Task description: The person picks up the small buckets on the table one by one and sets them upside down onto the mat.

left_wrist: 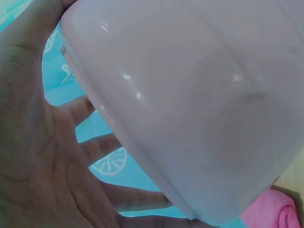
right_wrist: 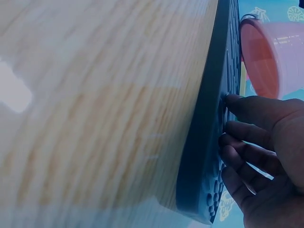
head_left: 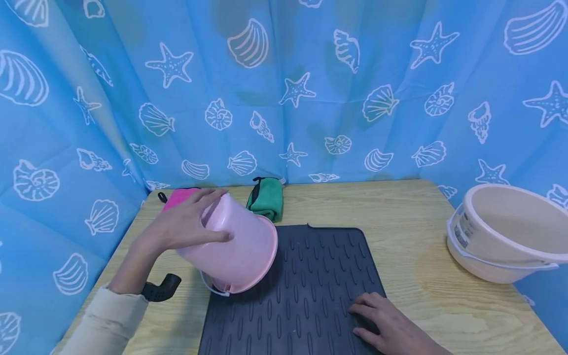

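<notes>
The pink bucket [head_left: 244,246] is gripped by the left hand [head_left: 188,224], the thumb pressed along its smooth, glossy wall and the other fingers spread over the base. It is held tipped on its side above the left part of a black mat [head_left: 310,281], its round mouth turned to the right and its thin white handle [head_left: 217,290] hanging below. The mat's ribbed surface, patterned with raised oblong ridges, is touched near its right edge by the loosely bent fingers of the right hand [head_left: 383,320], by which nothing is grasped.

The mat is laid on a counter [head_left: 412,217] of pale wood grain. Behind the bucket, a soft green cloth [head_left: 269,197] and a bright pink cloth [head_left: 179,196], partly covered by the left hand, are seen. At the far right, a cream bucket [head_left: 490,241] with a label is placed. All is backed by a blue curtain [head_left: 328,93] printed with white shells and starfish.

The pink bucket's salmon inside is shown only by the right wrist view; the green cloth is seen only from the head. Two buckets, two cloths and one mat are counted.
</notes>
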`<action>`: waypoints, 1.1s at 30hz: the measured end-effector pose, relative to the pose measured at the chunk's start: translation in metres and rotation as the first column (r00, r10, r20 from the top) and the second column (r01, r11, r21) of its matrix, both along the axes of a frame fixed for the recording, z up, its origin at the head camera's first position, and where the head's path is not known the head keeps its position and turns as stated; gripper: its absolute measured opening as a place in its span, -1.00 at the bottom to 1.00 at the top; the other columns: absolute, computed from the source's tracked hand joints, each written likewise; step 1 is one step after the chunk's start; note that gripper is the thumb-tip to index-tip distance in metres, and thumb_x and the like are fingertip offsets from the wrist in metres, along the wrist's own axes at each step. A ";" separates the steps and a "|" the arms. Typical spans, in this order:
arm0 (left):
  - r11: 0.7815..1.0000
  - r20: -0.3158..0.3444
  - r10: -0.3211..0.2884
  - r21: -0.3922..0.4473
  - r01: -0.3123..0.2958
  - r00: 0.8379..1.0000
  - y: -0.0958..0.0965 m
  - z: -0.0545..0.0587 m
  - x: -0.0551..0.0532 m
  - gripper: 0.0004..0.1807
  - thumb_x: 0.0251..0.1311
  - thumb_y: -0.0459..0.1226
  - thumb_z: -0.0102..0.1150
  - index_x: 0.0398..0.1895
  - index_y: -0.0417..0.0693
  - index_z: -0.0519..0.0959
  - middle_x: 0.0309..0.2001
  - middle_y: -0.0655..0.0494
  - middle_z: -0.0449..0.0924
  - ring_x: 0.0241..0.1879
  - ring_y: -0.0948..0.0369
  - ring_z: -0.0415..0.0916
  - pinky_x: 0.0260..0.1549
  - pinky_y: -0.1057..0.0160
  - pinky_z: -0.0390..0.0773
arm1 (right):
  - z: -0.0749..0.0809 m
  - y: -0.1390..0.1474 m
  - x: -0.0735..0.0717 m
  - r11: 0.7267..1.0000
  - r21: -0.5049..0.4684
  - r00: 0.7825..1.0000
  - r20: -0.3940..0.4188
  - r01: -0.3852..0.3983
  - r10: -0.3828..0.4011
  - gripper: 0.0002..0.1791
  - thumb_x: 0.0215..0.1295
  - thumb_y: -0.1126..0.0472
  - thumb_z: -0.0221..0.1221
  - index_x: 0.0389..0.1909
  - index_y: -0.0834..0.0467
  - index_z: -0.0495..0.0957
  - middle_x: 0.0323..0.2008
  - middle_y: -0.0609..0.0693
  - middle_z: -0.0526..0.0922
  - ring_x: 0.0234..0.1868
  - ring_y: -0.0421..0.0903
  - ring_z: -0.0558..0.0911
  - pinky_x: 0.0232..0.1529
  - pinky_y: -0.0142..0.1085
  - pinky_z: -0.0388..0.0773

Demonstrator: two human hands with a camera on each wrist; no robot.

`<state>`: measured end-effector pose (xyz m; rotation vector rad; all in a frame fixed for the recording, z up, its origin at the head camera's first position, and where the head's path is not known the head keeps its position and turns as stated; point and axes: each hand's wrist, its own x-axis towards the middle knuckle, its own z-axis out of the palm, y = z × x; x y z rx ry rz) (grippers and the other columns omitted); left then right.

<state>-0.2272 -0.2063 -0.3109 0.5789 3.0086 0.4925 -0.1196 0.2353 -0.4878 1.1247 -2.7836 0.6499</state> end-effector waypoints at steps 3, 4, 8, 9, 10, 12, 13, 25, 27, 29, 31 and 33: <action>0.999 -0.001 0.005 -0.050 -0.005 1.000 0.008 0.001 -0.001 0.13 -0.03 0.44 0.20 0.59 0.22 0.09 0.50 -0.07 0.09 0.28 -0.21 0.35 -0.01 -0.32 0.49 | -0.001 0.002 0.000 1.000 -0.006 1.000 0.000 -0.001 0.001 -0.70 0.30 0.05 0.34 -0.02 0.07 0.67 -0.06 -0.20 0.52 -0.08 -0.24 0.49 -0.18 -0.26 0.57; 0.998 0.000 0.007 -0.063 -0.007 1.000 0.010 0.001 -0.002 0.14 -0.03 0.45 0.19 0.59 0.22 0.09 0.51 -0.07 0.09 0.26 -0.22 0.37 -0.02 -0.31 0.49 | -0.001 0.002 0.000 1.000 -0.009 1.000 0.000 -0.003 0.003 -0.70 0.30 0.05 0.34 -0.01 0.07 0.67 -0.06 -0.20 0.52 -0.08 -0.24 0.49 -0.18 -0.26 0.57; 0.995 0.004 0.009 -0.095 -0.009 1.000 0.018 0.000 -0.002 0.13 -0.03 0.44 0.19 0.59 0.22 0.10 0.51 -0.07 0.09 0.21 -0.23 0.41 -0.07 -0.28 0.54 | -0.002 0.002 0.001 1.000 -0.023 1.000 -0.011 -0.008 0.008 -0.70 0.28 0.07 0.36 -0.02 0.07 0.67 -0.06 -0.21 0.52 -0.08 -0.25 0.48 -0.18 -0.26 0.57; 0.995 0.006 0.009 -0.099 -0.008 1.000 0.020 0.000 -0.003 0.12 -0.04 0.43 0.20 0.58 0.22 0.11 0.51 -0.07 0.09 0.21 -0.23 0.41 -0.07 -0.28 0.54 | -0.002 0.002 0.001 1.000 -0.025 1.000 -0.012 -0.009 0.009 -0.70 0.27 0.08 0.36 -0.02 0.07 0.67 -0.06 -0.22 0.52 -0.08 -0.25 0.48 -0.18 -0.26 0.56; 0.995 0.007 0.009 -0.102 -0.008 1.000 0.022 0.000 -0.003 0.12 -0.04 0.43 0.21 0.58 0.22 0.12 0.51 -0.07 0.09 0.21 -0.22 0.41 -0.08 -0.28 0.55 | -0.002 0.002 0.001 1.000 -0.029 1.000 -0.018 -0.010 0.009 -0.70 0.27 0.09 0.37 -0.02 0.07 0.67 -0.06 -0.22 0.52 -0.08 -0.25 0.48 -0.18 -0.27 0.56; 0.993 0.008 0.011 -0.115 -0.010 1.000 0.027 0.000 -0.003 0.11 -0.05 0.42 0.21 0.58 0.23 0.13 0.51 -0.08 0.09 0.20 -0.22 0.43 -0.10 -0.28 0.55 | -0.003 0.003 0.001 0.999 -0.034 1.000 -0.026 -0.012 0.011 -0.70 0.26 0.09 0.37 -0.02 0.07 0.68 -0.06 -0.22 0.52 -0.08 -0.25 0.48 -0.19 -0.27 0.56; 0.992 0.007 0.011 -0.125 -0.010 1.000 0.029 0.000 -0.003 0.11 -0.05 0.43 0.21 0.58 0.24 0.13 0.51 -0.08 0.09 0.19 -0.22 0.43 -0.10 -0.28 0.55 | -0.003 0.003 0.001 0.999 -0.036 0.999 -0.031 -0.014 0.013 -0.70 0.26 0.09 0.37 -0.02 0.07 0.68 -0.07 -0.22 0.52 -0.09 -0.25 0.48 -0.19 -0.27 0.56; 0.981 -0.012 -0.005 -0.195 0.002 1.000 0.048 -0.002 -0.008 0.13 -0.08 0.45 0.18 0.59 0.27 0.11 0.54 -0.08 0.05 0.15 -0.32 0.45 -0.14 -0.38 0.51 | -0.003 0.005 -0.001 0.999 -0.041 0.999 -0.034 -0.025 0.023 -0.70 0.30 0.06 0.35 -0.01 0.08 0.67 -0.06 -0.21 0.52 -0.08 -0.24 0.49 -0.19 -0.26 0.57; 0.978 -0.014 -0.006 -0.209 0.002 1.000 0.051 -0.002 -0.008 0.14 -0.09 0.46 0.17 0.58 0.27 0.12 0.54 -0.08 0.06 0.13 -0.35 0.45 -0.16 -0.36 0.52 | -0.003 0.005 -0.001 0.999 -0.040 0.999 -0.032 -0.024 0.022 -0.70 0.29 0.07 0.35 -0.01 0.08 0.67 -0.06 -0.21 0.51 -0.08 -0.24 0.48 -0.19 -0.26 0.56; 0.975 -0.011 -0.001 -0.220 -0.001 1.000 0.055 -0.001 -0.008 0.14 -0.09 0.47 0.17 0.58 0.28 0.12 0.54 -0.08 0.07 0.15 -0.37 0.42 -0.15 -0.34 0.51 | -0.003 0.006 -0.001 0.999 -0.043 0.999 -0.029 -0.027 0.026 -0.70 0.30 0.07 0.35 -0.01 0.09 0.67 -0.06 -0.21 0.51 -0.09 -0.25 0.48 -0.19 -0.26 0.56; 0.974 -0.006 0.007 -0.227 -0.008 1.000 0.058 -0.001 -0.007 0.13 -0.10 0.46 0.17 0.58 0.30 0.12 0.53 -0.08 0.07 0.17 -0.39 0.40 -0.14 -0.33 0.51 | -0.003 0.006 -0.001 0.999 -0.042 0.999 -0.027 -0.033 0.032 -0.70 0.29 0.07 0.35 -0.02 0.10 0.67 -0.07 -0.21 0.51 -0.09 -0.26 0.48 -0.20 -0.27 0.56; 0.972 -0.003 0.011 -0.233 -0.012 1.000 0.061 -0.001 -0.007 0.12 -0.09 0.46 0.17 0.58 0.31 0.12 0.53 -0.09 0.08 0.18 -0.36 0.39 -0.13 -0.31 0.51 | -0.003 0.006 -0.001 0.999 -0.037 0.999 -0.011 -0.035 0.035 -0.70 0.30 0.07 0.34 -0.02 0.11 0.67 -0.07 -0.21 0.52 -0.10 -0.26 0.47 -0.20 -0.28 0.56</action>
